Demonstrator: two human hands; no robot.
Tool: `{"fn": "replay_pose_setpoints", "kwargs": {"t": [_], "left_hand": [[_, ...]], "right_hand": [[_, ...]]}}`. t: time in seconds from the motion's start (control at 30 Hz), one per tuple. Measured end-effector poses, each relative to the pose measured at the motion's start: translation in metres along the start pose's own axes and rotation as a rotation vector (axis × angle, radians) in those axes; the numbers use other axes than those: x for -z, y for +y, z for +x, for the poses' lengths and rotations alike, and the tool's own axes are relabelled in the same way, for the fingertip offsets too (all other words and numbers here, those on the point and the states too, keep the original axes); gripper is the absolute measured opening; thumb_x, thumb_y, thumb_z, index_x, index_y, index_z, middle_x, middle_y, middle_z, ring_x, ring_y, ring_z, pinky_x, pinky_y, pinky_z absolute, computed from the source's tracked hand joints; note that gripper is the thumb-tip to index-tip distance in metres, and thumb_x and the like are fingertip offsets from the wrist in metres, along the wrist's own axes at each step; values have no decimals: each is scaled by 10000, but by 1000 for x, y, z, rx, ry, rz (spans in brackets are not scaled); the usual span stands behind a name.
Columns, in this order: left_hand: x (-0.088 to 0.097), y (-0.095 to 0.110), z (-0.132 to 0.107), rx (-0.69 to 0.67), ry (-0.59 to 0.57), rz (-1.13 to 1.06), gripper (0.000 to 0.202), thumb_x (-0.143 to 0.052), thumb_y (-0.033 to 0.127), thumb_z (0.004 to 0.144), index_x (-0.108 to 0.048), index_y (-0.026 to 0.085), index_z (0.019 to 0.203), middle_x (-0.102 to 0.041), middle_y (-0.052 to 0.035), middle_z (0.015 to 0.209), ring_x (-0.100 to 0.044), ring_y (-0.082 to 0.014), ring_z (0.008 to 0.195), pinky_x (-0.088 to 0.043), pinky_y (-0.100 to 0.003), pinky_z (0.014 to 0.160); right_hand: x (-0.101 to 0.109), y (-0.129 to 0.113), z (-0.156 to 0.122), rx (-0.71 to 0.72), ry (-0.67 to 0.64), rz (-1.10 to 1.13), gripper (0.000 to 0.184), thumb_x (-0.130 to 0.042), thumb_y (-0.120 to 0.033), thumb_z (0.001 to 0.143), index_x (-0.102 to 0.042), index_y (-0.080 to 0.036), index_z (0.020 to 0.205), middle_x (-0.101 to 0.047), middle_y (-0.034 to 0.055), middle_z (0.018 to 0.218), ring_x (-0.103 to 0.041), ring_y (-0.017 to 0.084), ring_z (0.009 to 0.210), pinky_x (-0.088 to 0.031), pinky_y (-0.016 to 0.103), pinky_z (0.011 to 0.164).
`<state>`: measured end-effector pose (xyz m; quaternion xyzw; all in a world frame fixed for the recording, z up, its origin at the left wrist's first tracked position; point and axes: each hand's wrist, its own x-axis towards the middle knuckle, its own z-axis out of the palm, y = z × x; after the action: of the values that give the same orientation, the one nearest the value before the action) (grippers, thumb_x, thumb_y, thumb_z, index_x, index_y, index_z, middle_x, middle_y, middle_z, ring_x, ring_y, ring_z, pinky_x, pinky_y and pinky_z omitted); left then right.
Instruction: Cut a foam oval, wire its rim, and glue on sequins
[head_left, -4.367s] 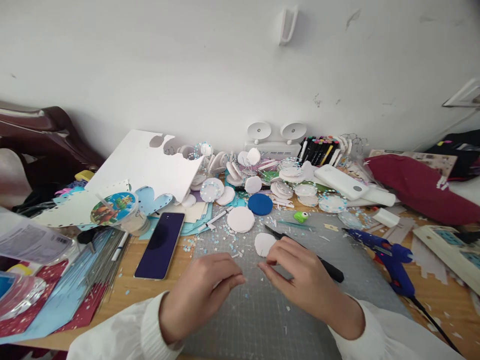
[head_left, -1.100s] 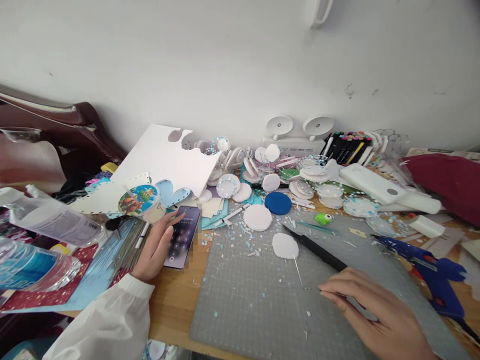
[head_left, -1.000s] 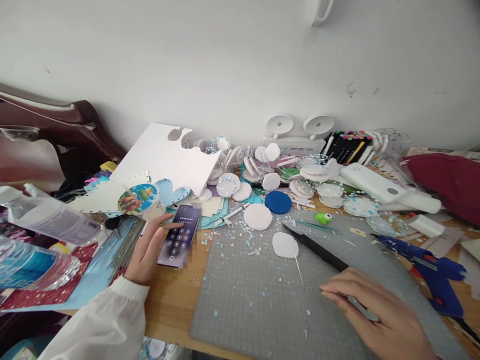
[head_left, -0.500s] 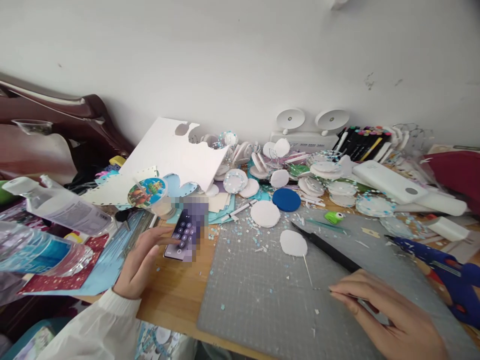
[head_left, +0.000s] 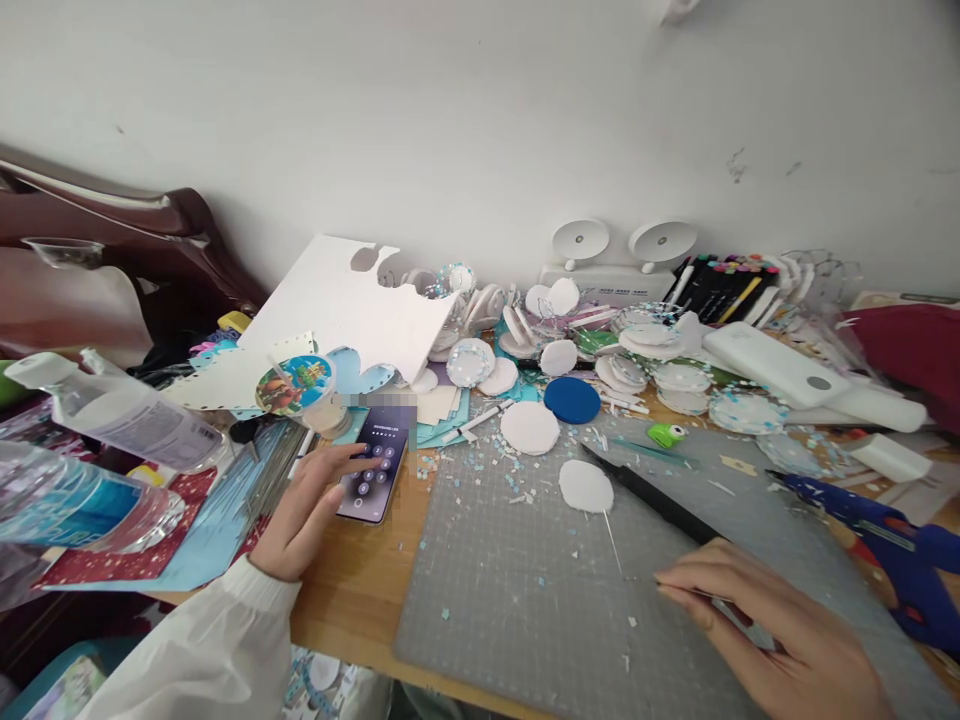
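Observation:
My left hand [head_left: 307,500] reaches over a smartphone [head_left: 373,505] lying on the wooden table. Its fingers are stretched out, and a fingertip is at the number keypad on the lit screen. My right hand [head_left: 772,620] rests low on the grey cutting mat [head_left: 517,600], thumb and forefinger pinched together. A thin metallic thing shows under the fingers; I cannot make out what it is. Beyond the knuckles lies a long black tool [head_left: 660,500] with a pointed tip, its near end hidden by the hand. A white disc [head_left: 586,486] with a thin white stick [head_left: 613,545] lies left of it.
Behind the mat are piled white discs [head_left: 531,427], a blue round lid [head_left: 572,400] and a green punch [head_left: 667,434]. A blue glue gun [head_left: 862,510] lies at right, markers [head_left: 727,285] stand behind. Bottles [head_left: 120,410], a cup [head_left: 322,410] and white board [head_left: 337,300] fill the left.
My left hand has moved right and slightly up over the smartphone, a finger now on the keypad's upper keys. A row of dots shows above the keypad. The right hand has hardly moved.

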<state>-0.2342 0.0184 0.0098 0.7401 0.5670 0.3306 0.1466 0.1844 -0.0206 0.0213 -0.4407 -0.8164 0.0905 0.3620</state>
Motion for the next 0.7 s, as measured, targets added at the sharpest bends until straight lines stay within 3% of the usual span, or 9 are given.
{"fn": "replay_pose_setpoints", "kwargs": {"t": [0.1, 0.27, 0.57, 0.63, 0.7], "left_hand": [[-3, 2, 9, -17, -47, 60, 423, -283, 407, 919, -499, 206, 1223, -698, -83, 1121, -537, -284, 1143, -320, -451, 1029], [0, -1, 17, -8, 0, 121, 417, -284, 390, 926, -489, 195, 1233, -692, -71, 1138, -494, -275, 1183, -289, -448, 1042], [0, 9, 18, -73, -53, 71, 389, -290, 399, 910, -548, 215, 1136, -712, -58, 1035, -546, -267, 1113, -265, -457, 1088], [3, 9, 19, -56, 44, 54, 342, -302, 397, 919, -579, 213, 999, -692, -58, 910, -580, -250, 979, -389, -424, 974], [8, 9, 20, -22, 179, 53, 297, -351, 402, 920, -538, 217, 783, -581, -30, 705, -553, -202, 725, -465, -352, 719]], "right_hand": [[2, 1, 0, 8, 4, -4, 96, -574, -258, 870, -654, -244, 820, -687, 0, 717, -661, 141, 649, -539, 207, 586], [5, 3, -3, -14, -2, 0, 100, -570, -255, 871, -659, -243, 827, -687, 4, 721, -658, 144, 646, -538, 214, 580], [5, 2, 1, 7, 10, -9, 82, -563, -245, 880, -636, -252, 844, -679, -15, 716, -651, 124, 643, -528, 198, 590], [5, 2, 2, 8, 10, -9, 85, -563, -251, 879, -638, -253, 840, -680, -16, 711, -651, 124, 636, -528, 199, 582], [6, 2, 2, 6, 15, -8, 91, -564, -253, 876, -642, -253, 830, -681, -15, 706, -652, 126, 629, -528, 201, 571]]}}
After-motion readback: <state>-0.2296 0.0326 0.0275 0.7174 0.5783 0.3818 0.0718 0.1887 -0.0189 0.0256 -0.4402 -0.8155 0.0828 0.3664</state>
